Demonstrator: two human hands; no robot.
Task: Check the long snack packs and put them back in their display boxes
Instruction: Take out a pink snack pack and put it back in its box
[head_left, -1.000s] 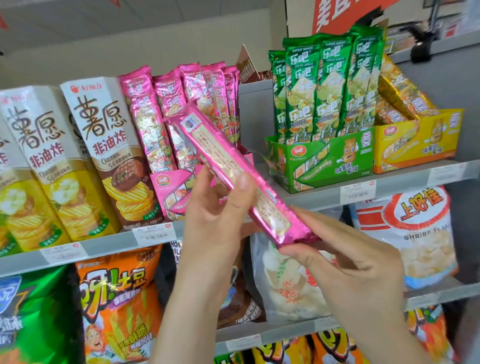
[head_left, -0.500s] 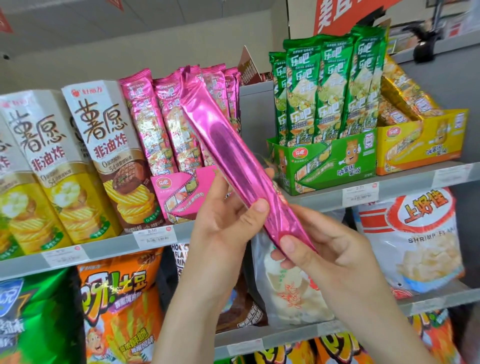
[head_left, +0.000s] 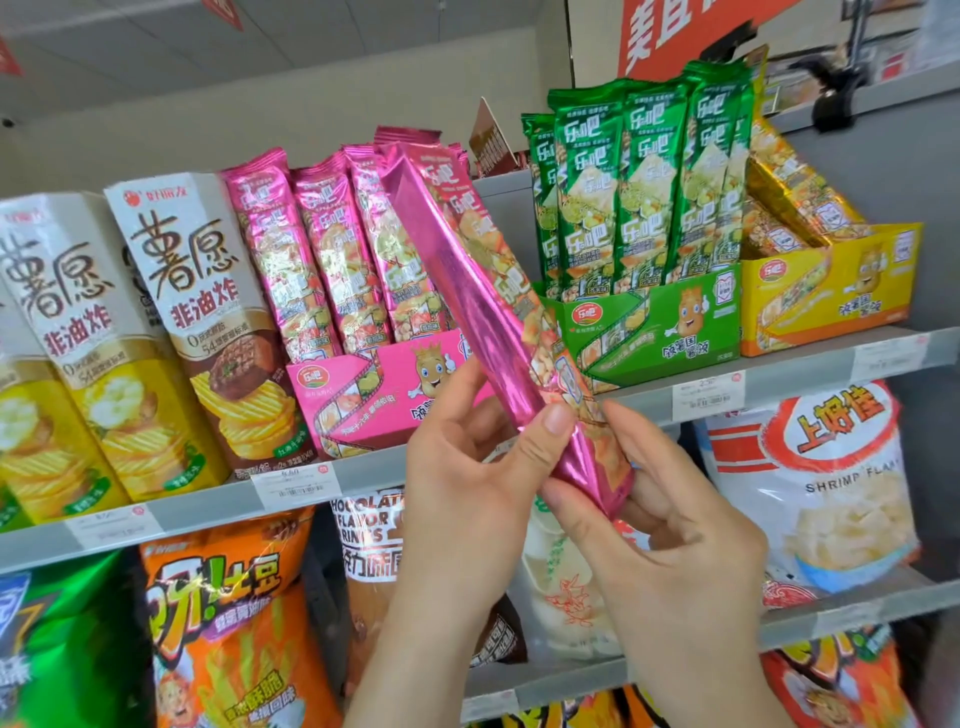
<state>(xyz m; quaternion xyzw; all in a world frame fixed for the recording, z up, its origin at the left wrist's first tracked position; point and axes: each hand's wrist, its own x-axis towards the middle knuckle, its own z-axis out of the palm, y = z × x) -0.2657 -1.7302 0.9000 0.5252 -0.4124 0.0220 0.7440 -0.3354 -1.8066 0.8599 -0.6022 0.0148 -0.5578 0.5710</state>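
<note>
The pink snack pack (head_left: 460, 283) is held tilted in front of its pink display box (head_left: 374, 400), lower end in both hands. The left hand (head_left: 462, 499) pinches it, thumb on the foil. The right hand (head_left: 685, 545) curls its fingers round the bottom seal. The pack is probably light, with glossy, slippery film and brittle contents. Grip near the ends, lightly, without bending.

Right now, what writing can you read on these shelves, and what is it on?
"薯愿", "非油炸": tall cartons
"乐吧": held pink pack, green packs
"上好佳", "SHRIMP": white bag
"CHOCOLAT", "FLAVOR", partly hidden: brown bag
"呀!土豆": orange bag
"美宜", cut off: red sign
Price tags: too blurred.
</note>
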